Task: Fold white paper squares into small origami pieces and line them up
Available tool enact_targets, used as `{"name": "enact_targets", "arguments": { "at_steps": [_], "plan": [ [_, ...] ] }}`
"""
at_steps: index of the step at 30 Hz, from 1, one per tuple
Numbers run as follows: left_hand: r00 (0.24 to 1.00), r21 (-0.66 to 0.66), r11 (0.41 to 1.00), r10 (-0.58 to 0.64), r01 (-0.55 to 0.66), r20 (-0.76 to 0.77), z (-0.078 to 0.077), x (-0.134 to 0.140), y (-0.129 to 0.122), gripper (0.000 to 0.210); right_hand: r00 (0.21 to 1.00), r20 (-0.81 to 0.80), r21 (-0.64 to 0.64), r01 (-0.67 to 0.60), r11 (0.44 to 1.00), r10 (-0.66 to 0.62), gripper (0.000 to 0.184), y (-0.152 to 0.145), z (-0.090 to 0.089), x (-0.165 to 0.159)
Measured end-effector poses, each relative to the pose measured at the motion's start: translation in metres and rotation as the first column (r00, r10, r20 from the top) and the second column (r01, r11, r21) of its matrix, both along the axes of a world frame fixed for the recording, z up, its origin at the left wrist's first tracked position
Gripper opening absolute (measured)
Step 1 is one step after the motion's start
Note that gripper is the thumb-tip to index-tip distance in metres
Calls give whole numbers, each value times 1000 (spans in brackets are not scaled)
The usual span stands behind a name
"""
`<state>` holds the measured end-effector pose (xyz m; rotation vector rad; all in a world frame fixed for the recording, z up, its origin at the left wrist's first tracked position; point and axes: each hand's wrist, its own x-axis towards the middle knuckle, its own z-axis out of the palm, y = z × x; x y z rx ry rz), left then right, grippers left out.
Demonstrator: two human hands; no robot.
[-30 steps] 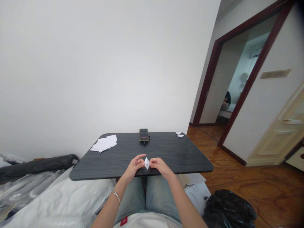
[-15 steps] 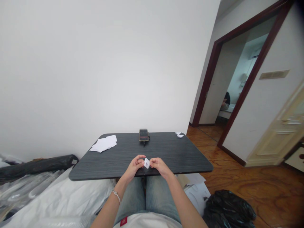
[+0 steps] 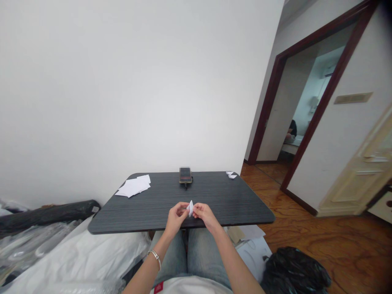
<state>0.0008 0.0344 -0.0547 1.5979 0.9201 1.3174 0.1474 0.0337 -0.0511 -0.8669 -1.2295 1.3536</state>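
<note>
Between my two hands is a small folded white paper (image 3: 190, 208), held upright just above the table's near edge. My left hand (image 3: 177, 214) pinches its left side between thumb and fingers. On the other side, my right hand (image 3: 203, 213) grips the right edge with its fingers curled in. The paper shows a narrow, pointed outline; its inner folds are too small to make out. Both hands are over the dark wood-grain table (image 3: 165, 196).
Loose white paper sheets (image 3: 134, 186) lie at the table's left. A phone-like device on a stand (image 3: 185, 175) is at the back middle. Small folded papers (image 3: 232, 177) rest at the back right corner. A black plastic bag (image 3: 295, 269) sits on the floor.
The folded paper has turned from a broad diamond face to a narrow, upright shape. My left hand has shifted slightly, and both hands still hold the paper.
</note>
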Motion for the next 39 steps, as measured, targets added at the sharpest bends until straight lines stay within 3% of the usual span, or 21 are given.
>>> {"name": "enact_targets", "arguments": {
  "at_steps": [10, 39],
  "plan": [
    [994, -2, 994, 110, -110, 0, 0, 2, -2, 18, 1000, -3, -13, 0, 1000, 0, 29, 2, -3, -4],
    [998, -34, 998, 62, -62, 1, -4, 1, 8, 24, 1000, 7, -16, 29, 999, -28, 25, 10, -14, -6]
  ]
}}
